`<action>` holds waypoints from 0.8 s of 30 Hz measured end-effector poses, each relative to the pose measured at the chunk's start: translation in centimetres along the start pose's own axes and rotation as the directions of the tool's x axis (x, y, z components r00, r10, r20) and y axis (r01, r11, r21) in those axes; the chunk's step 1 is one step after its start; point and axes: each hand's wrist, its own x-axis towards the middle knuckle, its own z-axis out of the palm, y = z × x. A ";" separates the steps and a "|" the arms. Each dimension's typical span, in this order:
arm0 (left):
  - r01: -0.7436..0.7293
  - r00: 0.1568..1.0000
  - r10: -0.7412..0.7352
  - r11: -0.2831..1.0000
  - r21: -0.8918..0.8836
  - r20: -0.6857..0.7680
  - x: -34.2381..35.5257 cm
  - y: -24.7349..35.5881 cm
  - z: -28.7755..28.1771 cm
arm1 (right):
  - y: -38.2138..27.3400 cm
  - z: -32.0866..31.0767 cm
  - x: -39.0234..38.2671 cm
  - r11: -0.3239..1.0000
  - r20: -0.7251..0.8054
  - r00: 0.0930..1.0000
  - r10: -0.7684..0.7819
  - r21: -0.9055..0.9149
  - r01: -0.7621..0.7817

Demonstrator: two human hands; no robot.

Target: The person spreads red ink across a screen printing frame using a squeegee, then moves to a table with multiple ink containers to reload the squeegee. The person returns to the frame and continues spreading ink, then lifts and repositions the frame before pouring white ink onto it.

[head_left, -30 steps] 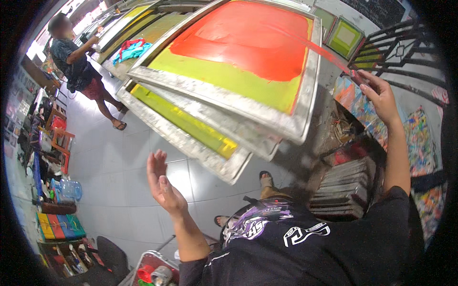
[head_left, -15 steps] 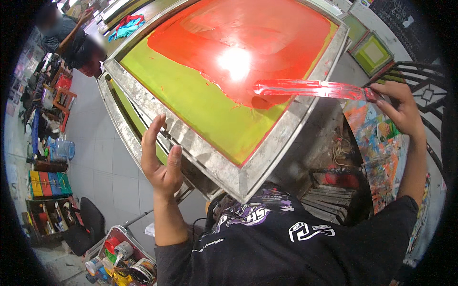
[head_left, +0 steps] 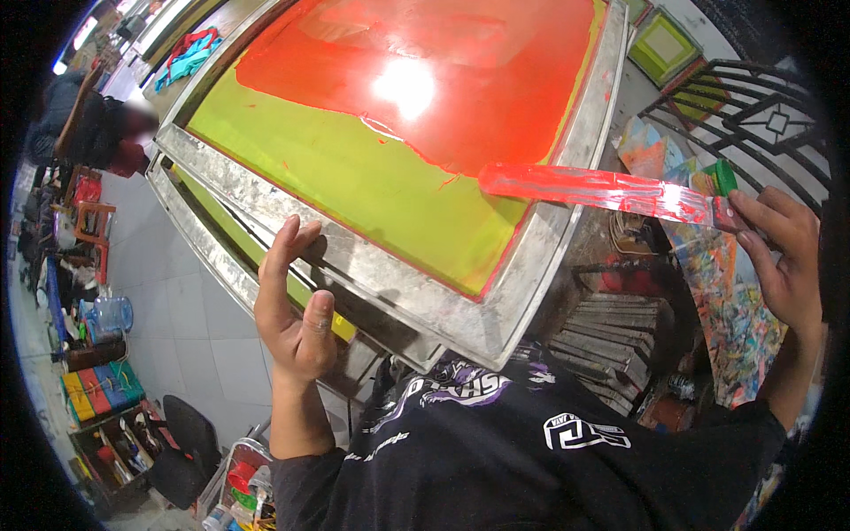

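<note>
The ink spatula, long, flat and smeared with red, lies across the right of the frame, its rounded tip above the lower right part of a screen-printing frame that fills the upper middle; whether that tip touches the yellow-green mesh or floats just over it, I cannot tell; the spatula looks light and thin, probably stiff along its length with a little spring towards the tip, and its wet coating would make the blade slippery, so the handle end, at the right, seems the sensible place to take hold; the right hand has it there, closed in a pinch with thumb and fingers around the end, the palm well apart from the blade; the screen-printing frame looks rigid and fairly bulky, its mesh taut and likely easy to mark or tear, while the broad pool of red ink across its upper part would smear at a touch, so it is best held by its grey-white bars; the left hand, left of centre, is at the near bar, partly opened, with thumb and index finger standing apart and nothing seen gripped between them; whether its fingertips press on the bar is unclear; a second screen frame shows beneath, at the left.
</note>
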 end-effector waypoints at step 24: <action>-0.045 0.978 0.100 0.958 -0.283 0.184 0.4 -2.7 -2.5 | -12.3 -2.6 4.2 0.956 0.099 0.965 0.243 -0.193 -0.221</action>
